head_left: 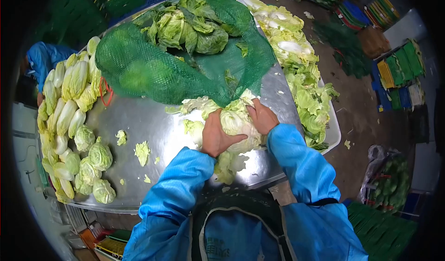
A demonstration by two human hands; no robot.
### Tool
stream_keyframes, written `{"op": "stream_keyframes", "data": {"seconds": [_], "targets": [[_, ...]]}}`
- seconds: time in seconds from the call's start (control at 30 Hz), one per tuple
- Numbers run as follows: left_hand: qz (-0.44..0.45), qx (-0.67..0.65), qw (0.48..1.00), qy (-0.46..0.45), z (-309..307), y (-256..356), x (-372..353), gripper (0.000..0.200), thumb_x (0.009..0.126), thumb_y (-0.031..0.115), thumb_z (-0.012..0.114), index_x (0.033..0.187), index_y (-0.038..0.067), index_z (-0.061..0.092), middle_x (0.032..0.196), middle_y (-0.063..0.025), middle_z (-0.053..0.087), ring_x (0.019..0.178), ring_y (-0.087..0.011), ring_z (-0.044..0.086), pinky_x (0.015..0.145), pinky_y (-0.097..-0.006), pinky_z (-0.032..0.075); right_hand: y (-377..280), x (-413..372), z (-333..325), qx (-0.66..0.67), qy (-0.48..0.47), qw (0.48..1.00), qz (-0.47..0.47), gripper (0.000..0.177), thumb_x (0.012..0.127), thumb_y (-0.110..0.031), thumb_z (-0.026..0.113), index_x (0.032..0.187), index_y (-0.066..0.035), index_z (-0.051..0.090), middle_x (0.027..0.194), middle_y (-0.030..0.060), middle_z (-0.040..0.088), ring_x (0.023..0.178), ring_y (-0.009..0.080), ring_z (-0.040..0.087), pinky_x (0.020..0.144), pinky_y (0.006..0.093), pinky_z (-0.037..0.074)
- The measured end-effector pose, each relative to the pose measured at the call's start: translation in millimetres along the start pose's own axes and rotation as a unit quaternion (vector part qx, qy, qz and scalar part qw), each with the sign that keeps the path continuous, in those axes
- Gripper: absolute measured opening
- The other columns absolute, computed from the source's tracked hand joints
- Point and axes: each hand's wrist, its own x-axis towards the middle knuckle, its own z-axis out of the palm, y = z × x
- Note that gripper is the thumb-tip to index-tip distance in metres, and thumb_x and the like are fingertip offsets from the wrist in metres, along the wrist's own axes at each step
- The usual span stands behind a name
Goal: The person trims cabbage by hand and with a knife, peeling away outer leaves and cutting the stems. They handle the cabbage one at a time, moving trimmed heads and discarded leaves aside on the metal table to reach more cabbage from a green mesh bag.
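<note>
A pale green cabbage head point(237, 125) rests near the front edge of the metal table point(134, 131). On its left side lies my left hand point(219, 135), thumb stretched across the front of the cabbage. My right hand point(263, 117) grips its upper right side, with the fingertips partly hidden among leaves. Loose leaves point(227, 166) lie under and around the cabbage. Just beyond my hands, a green mesh net point(153, 77) spreads over the table, with round cabbages inside and leafy heads point(178, 29) in its opening.
Napa cabbages point(74, 80) and trimmed round cabbages point(99, 156) line the table's left side. A white bin point(333, 131) heaped with leaves point(303, 94) stands at the right edge. A person in a blue sleeve point(44, 59) is at the far left. Crates point(401, 68) stand at right.
</note>
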Motion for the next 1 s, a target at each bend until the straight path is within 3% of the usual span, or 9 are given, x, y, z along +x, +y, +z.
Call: {"op": "stream_keyframes", "data": {"seconds": [0.07, 0.17, 0.3, 0.4, 0.5, 0.67, 0.73, 0.87, 1.0], "targets": [[0.018, -0.002, 1.0, 0.013, -1.0, -5.6, 0.0, 0.104, 0.05, 0.045, 0.087, 0.127, -0.007, 0.041, 0.116, -0.0228, 0.052, 0.109, -0.0366, 0.052, 0.094, -0.041, 0.042, -1.0, 0.2, -2.0, 0.018, 0.016, 0.999, -0.022, 0.043, 0.093, -0.035, 0.047, 0.125, -0.007, 0.041, 0.091, 0.024, 0.065, 0.087, 0.0434, 0.06, 0.074, 0.0496, 0.047], [0.049, -0.023, 0.998, -0.021, -8.5, -14.0, -0.2, 0.102, 0.05, 0.045, 0.087, 0.127, -0.005, 0.043, 0.115, -0.0223, 0.053, 0.108, -0.0371, 0.052, 0.094, -0.0414, 0.043, -9.1, -1.4, -6.1, 0.007, -0.04, 0.998, 0.046, 0.055, 0.085, -0.036, 0.058, 0.127, -0.004, 0.042, 0.1, 0.0276, 0.063, 0.092, 0.0429, 0.061, 0.08, 0.0478, 0.047], [0.055, 0.009, 0.998, -0.025, -6.5, -10.7, 9.3, 0.103, 0.05, 0.046, 0.087, 0.128, -0.005, 0.042, 0.115, -0.023, 0.053, 0.109, -0.037, 0.052, 0.095, -0.0404, 0.042, 6.8, 5.7, 1.6, 0.051, 0.043, 0.997, 0.025, 0.051, 0.082, -0.034, 0.062, 0.115, 0.003, 0.054, 0.1, 0.0288, 0.063, 0.095, 0.0428, 0.06, 0.083, 0.0446, 0.047], [0.046, 0.013, 0.996, -0.077, -18.4, -12.2, 3.4, 0.103, 0.05, 0.047, 0.085, 0.129, -0.003, 0.042, 0.12, -0.0215, 0.052, 0.114, -0.0356, 0.05, 0.099, -0.0441, 0.037, 1.8, -1.2, 0.7, 0.026, 0.041, 0.998, 0.045, 0.05, 0.082, -0.032, 0.06, 0.12, -0.001, 0.05, 0.099, 0.0278, 0.063, 0.098, 0.0422, 0.06, 0.083, 0.0472, 0.047], [0.135, 0.063, 0.989, 0.006, -28.9, 28.8, -14.3, 0.097, 0.051, 0.049, 0.083, 0.129, 0.003, 0.046, 0.135, -0.0153, 0.044, 0.126, -0.0313, 0.039, 0.104, -0.0558, 0.024, -24.4, -23.3, -7.0, 0.001, 0.047, 0.997, 0.06, 0.045, 0.083, -0.03, 0.061, 0.117, -0.003, 0.048, 0.093, 0.0268, 0.064, 0.089, 0.0423, 0.062, 0.077, 0.0487, 0.049], [0.151, 0.162, 0.975, 0.004, -4.2, 20.8, -31.3, 0.089, 0.051, 0.05, 0.083, 0.123, 0.005, 0.053, 0.137, -0.0133, 0.044, 0.125, -0.0347, 0.039, 0.101, -0.0523, 0.029, -48.1, -41.9, 0.8, -0.02, 0.055, 0.996, 0.06, 0.038, 0.083, -0.026, 0.061, 0.113, -0.007, 0.047, 0.083, 0.0236, 0.065, 0.078, 0.0418, 0.063, 0.07, 0.0509, 0.049], [0.135, 0.132, 0.982, 0.005, -3.7, 17.0, -33.8, 0.085, 0.051, 0.048, 0.083, 0.12, 0.006, 0.056, 0.137, -0.0129, 0.044, 0.125, -0.0334, 0.039, 0.103, -0.0583, 0.024, -40.6, -31.7, 0.5, -0.014, 0.06, 0.995, 0.076, 0.04, 0.082, -0.026, 0.061, 0.115, -0.007, 0.048, 0.085, 0.0244, 0.065, 0.08, 0.0418, 0.063, 0.072, 0.0503, 0.049], [0.155, 0.113, 0.981, 0.005, -19.1, 2.9, -46.3, 0.085, 0.053, 0.047, 0.084, 0.121, 0.004, 0.054, 0.133, -0.0153, 0.047, 0.125, -0.0348, 0.04, 0.104, -0.0506, 0.028, 15.2, -11.6, 31.9, 0.075, 0.123, 0.975, 0.172, 0.047, 0.08, -0.026, 0.061, 0.122, -0.006, 0.05, 0.094, 0.0269, 0.064, 0.089, 0.0422, 0.062, 0.077, 0.0476, 0.05], [0.113, 0.063, 0.991, 0.028, -37.2, -23.3, -68.1, 0.092, 0.051, 0.037, 0.088, 0.126, 0.003, 0.047, 0.129, -0.0167, 0.049, 0.123, -0.0377, 0.041, 0.104, -0.0467, 0.032, 70.6, -0.4, 52.2, 0.167, 0.155, 0.966, 0.119, 0.057, 0.079, -0.026, 0.064, 0.126, 0.0, 0.045, 0.096, 0.028, 0.064, 0.092, 0.0438, 0.061, 0.082, 0.0463, 0.049]]}}
